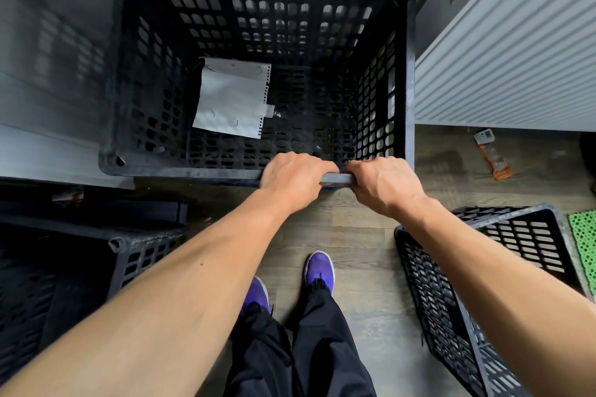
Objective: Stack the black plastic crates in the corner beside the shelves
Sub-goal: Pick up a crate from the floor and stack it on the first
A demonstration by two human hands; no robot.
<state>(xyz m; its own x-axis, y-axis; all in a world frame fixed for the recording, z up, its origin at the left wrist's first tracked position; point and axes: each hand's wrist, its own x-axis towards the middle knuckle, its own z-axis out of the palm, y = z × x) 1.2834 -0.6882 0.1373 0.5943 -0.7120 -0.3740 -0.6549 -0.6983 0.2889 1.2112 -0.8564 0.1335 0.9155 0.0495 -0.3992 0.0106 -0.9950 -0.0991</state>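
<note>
1. Head view: the left hand [295,179] and right hand [383,185] sit side by side, fingers curled tight over the near rim of the big black crate [409,80]. The crate stands in the corner, next to the white slatted panel [503,74].
2. Both hands hold one edge only, so the crate could tip or slip sideways.
3. It could bump the panel.
4. Two more crates wait, one on the left [129,251] and one on the right [451,300], near the purple shoes [319,267]. They could trip the person.
</note>
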